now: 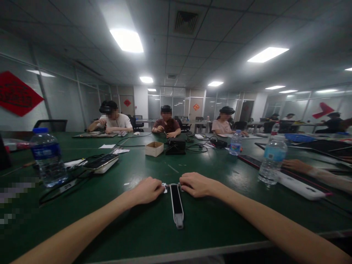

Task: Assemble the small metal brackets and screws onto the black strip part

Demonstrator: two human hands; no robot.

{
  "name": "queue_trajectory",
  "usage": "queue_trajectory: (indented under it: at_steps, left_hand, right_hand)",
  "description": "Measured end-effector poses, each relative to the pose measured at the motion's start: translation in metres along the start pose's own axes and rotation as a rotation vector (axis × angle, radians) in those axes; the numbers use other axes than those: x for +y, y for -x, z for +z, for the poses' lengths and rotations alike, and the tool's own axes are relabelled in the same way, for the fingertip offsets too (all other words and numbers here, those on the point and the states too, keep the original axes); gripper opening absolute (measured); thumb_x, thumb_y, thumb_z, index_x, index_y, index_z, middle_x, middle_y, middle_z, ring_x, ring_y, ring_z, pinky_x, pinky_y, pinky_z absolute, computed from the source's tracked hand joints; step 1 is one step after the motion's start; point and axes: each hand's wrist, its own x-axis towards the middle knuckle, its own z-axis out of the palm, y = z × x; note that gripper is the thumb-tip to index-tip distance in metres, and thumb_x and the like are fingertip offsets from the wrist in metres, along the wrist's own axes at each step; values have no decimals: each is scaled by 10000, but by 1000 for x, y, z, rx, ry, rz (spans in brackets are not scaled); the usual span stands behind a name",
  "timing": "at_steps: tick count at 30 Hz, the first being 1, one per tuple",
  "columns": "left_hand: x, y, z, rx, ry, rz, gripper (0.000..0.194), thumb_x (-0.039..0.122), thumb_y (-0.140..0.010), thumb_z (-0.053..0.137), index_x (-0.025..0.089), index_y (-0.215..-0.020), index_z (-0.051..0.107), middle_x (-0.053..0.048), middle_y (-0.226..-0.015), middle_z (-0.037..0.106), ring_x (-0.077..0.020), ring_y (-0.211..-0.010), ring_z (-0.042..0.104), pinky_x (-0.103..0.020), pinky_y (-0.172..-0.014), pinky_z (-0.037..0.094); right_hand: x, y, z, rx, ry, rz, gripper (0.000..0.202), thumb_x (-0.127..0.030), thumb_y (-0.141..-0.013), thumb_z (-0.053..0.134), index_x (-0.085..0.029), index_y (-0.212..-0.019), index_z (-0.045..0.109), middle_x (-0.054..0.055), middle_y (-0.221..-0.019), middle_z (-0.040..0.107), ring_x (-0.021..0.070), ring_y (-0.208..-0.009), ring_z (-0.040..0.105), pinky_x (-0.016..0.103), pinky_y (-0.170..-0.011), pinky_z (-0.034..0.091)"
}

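Note:
On the green table (132, 227) in front of me lies a long narrow device (176, 203) with a black face, a white edge and a grey tip pointing toward me. My left hand (148, 190) is closed at its far left end, its fingers pinching a small white piece (164, 187). At the far right end, my right hand (195, 184) is also closed, thumb and fingers together at a small greyish part mostly hidden by them. Whether these small pieces are joined to the device, I cannot tell.
A shallow open box (154, 149) stands ahead beside a black stand (175, 147). Water bottles rise at left (48, 157) and right (272, 160). A phone (101, 162) lies at left; another person's hand (297, 165) rests at right. Several people sit beyond.

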Motion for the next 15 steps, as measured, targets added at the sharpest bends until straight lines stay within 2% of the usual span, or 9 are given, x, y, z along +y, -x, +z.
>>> queue_trajectory:
  at_steps: [4, 8, 11, 15]
  left_hand:
    - [5, 2, -2, 13, -47, 11, 274, 359, -922, 412, 202, -802, 602, -37, -737, 667, -196, -638, 626, -257, -525, 392]
    - [14, 6, -1, 66, -109, -8, 189, 345, -915, 423, 208, -976, 538, -58, -830, 679, -231, -749, 649, -280, -586, 420]
    - [17, 7, 1, 70, -138, -14, 166, 323, -913, 436, 218, -1017, 511, -60, -849, 688, -244, -753, 662, -296, -604, 437]
    - [16, 5, 4, 79, -137, -21, 138, 309, -910, 448, 216, -987, 513, -64, -817, 684, -252, -745, 671, -303, -607, 448]
  right_hand:
    - [-1, 2, -3, -8, 5, 1, 153, -257, -919, 482, -151, -935, 590, 58, -882, 599, 168, -790, 555, 275, -695, 409]
    - [-5, 4, -14, 31, 106, -11, 171, -293, -899, 503, -160, -878, 609, 64, -837, 613, 183, -753, 561, 302, -690, 409]
    - [-17, 9, -32, 178, 167, -64, 170, -248, -904, 462, -165, -911, 611, 81, -851, 624, 193, -772, 566, 324, -715, 417]
    - [-48, 41, -48, 508, 120, -228, 230, -230, -929, 405, -221, -1066, 589, 82, -819, 638, 193, -741, 582, 348, -702, 454]
